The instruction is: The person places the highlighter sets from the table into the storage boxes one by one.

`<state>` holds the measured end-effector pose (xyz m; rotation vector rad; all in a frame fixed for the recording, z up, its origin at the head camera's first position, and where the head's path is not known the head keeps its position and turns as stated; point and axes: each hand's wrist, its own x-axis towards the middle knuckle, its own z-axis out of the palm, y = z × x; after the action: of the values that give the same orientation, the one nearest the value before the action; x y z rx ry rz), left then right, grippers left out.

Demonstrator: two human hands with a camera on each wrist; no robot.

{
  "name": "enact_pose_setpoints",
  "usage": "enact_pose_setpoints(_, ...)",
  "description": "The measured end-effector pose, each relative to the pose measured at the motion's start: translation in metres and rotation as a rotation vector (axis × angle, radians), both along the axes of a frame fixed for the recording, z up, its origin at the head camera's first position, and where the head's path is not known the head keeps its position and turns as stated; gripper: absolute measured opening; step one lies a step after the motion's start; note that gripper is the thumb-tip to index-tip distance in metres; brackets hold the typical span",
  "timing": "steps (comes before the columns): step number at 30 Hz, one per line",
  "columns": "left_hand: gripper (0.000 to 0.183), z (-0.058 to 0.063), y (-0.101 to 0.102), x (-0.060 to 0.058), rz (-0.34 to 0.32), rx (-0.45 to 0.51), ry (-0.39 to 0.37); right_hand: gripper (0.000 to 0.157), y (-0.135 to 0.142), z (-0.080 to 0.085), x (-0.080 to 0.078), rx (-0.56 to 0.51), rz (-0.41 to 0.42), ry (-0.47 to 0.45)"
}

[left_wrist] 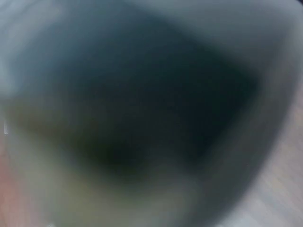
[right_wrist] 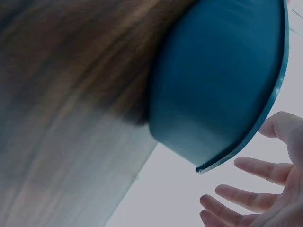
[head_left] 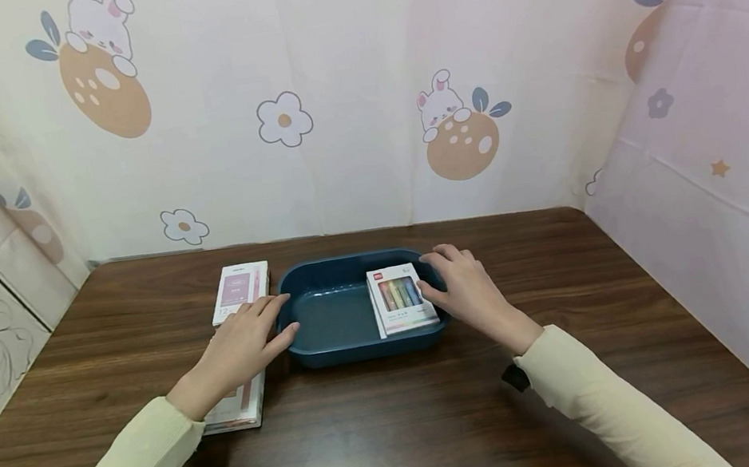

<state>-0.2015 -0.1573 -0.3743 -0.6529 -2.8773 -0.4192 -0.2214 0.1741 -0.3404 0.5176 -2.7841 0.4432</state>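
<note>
A dark blue tray with raised walls sits on the table. At its right end lies a white box printed with coloured sticks like crayons; another white edge shows along its left side. My left hand is at the tray's left rim, thumb and fingertips reaching to it. At the opposite end is my right hand, its fingertips close to the rim and the box. The right wrist view shows those fingers loosely spread beside the tray wall. Blur hides the left fingers in the left wrist view.
Left of the tray lie white boxes with pink panels, one farther back and one nearer, partly under the left forearm. The dark wooden table ends at a patterned curtain. A small black object is at the right cuff.
</note>
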Motion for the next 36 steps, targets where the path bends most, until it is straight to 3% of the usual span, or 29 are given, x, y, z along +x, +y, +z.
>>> enact_pose_setpoints(17, 0.056, 0.004, -0.003, 0.006, -0.007, -0.052, 0.036, 0.035, 0.025, -0.021, -0.003, -0.059, 0.051, 0.024)
enact_pose_setpoints(26, 0.057, 0.013, -0.012, 0.012, -0.005, -0.07, 0.065, 0.035, 0.032, -0.024, -0.006, -0.091, 0.13, -0.061)
enact_pose_setpoints(36, 0.058, 0.014, -0.028, 0.018, 0.029, -0.101, 0.095, 0.038, 0.033, -0.025, -0.008, -0.063, 0.161, -0.129)
